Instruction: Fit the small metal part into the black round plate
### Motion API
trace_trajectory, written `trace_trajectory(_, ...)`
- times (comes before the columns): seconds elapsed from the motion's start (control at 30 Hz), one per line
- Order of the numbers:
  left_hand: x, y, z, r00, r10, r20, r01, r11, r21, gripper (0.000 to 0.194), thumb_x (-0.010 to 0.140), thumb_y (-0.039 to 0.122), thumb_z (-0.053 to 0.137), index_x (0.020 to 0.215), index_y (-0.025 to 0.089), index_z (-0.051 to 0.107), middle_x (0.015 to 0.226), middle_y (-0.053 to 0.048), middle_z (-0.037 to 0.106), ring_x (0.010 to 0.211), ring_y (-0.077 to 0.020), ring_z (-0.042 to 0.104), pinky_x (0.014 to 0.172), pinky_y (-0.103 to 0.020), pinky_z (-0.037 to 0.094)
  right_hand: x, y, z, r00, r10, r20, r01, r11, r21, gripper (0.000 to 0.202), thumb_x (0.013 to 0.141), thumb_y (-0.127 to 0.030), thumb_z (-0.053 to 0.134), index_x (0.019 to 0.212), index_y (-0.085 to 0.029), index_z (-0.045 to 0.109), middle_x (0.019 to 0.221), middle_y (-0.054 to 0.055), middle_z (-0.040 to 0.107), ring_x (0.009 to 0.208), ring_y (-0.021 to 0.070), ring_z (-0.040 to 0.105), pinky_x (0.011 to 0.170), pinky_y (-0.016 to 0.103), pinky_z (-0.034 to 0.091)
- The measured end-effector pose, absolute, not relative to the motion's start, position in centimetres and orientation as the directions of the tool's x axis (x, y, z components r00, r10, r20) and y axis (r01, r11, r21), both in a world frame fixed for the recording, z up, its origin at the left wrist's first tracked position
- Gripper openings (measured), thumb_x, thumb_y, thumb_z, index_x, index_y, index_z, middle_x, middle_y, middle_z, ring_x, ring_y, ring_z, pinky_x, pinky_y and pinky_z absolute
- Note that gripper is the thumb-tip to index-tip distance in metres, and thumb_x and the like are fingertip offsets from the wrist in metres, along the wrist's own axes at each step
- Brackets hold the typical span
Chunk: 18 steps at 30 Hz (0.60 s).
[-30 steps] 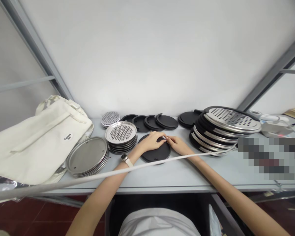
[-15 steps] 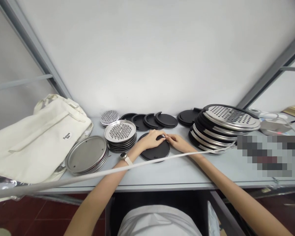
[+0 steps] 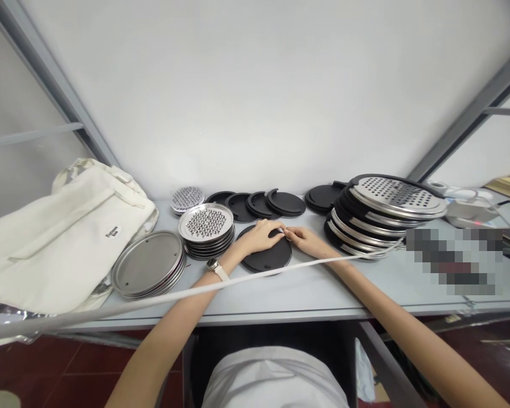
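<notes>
A black round plate point(image 3: 267, 262) lies flat on the table in front of me. My left hand point(image 3: 263, 234) reaches over its far part, fingers curled at the far rim and thumb on top. At the plate's far right edge, the fingertips of my right hand point(image 3: 302, 240) are pinched together against the left fingertips. A tiny pale bit shows between them, too small to name. Just left of the plate stands a stack of round metal grater discs point(image 3: 206, 222), the top one with raised teeth.
Several black round plates point(image 3: 285, 204) lie along the wall. Right, a tall stack of perforated metal discs with black rims point(image 3: 397, 194); left, plain metal discs point(image 3: 148, 263) and a cream bag point(image 3: 68, 243). A pale cord point(image 3: 174, 296) crosses low in front.
The whole scene sits slightly higher and further left, as my head has shifted. Both hands stay together at the plate's far right edge, with barely any finger movement.
</notes>
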<state>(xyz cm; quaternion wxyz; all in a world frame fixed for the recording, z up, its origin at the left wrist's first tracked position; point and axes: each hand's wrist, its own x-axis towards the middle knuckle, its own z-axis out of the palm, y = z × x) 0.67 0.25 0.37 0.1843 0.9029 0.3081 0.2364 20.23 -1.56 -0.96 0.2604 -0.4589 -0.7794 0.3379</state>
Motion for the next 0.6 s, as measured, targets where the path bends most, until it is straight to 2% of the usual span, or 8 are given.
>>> trace_trajectory(0.17,0.61,0.31,0.14,0.702,0.638,0.317,0.466,-0.748,0.473,0.023,0.091,0.026,0.046,0.108,0.021,0.06,0.111,-0.003,0.066,0.106,-0.019,0.057,0.099,-0.034,0.038,20.38,-1.46,-0.96,-0.464,0.881,0.092,0.512,0.352,-0.783,0.06,0.086,-0.067,0.036,0.09,-0.014,0.063,0.08,0.007,0.065,0.076,0.0217,0.057,0.071,0.031,0.044)
trace_trajectory(0.43,0.6,-0.1,0.64,0.695,0.64,0.328,0.463,-0.747,0.477,0.021,0.092,0.027,0.046,0.106,0.02,0.06,0.108,-0.002,0.066,0.105,-0.0193,0.057,0.1,-0.035,0.037,20.64,-1.52,-0.49,-0.493,0.866,0.08,0.488,0.352,-0.799,0.054,0.087,-0.063,0.039,0.093,-0.016,0.064,0.083,0.005,0.065,0.08,0.0222,0.056,0.074,0.03,0.043)
trace_trajectory(0.6,0.64,0.0,0.5,0.7,0.64,0.316,0.473,-0.748,0.466,0.022,0.093,0.027,0.045,0.106,0.021,0.061,0.109,-0.002,0.066,0.106,-0.0192,0.056,0.1,-0.035,0.037,20.71,-1.77,-0.57,-0.477,0.872,0.107,0.551,0.392,-0.736,0.05,0.09,-0.059,0.036,0.081,-0.016,0.059,0.073,0.002,0.058,0.071,0.0177,0.051,0.067,0.028,0.04)
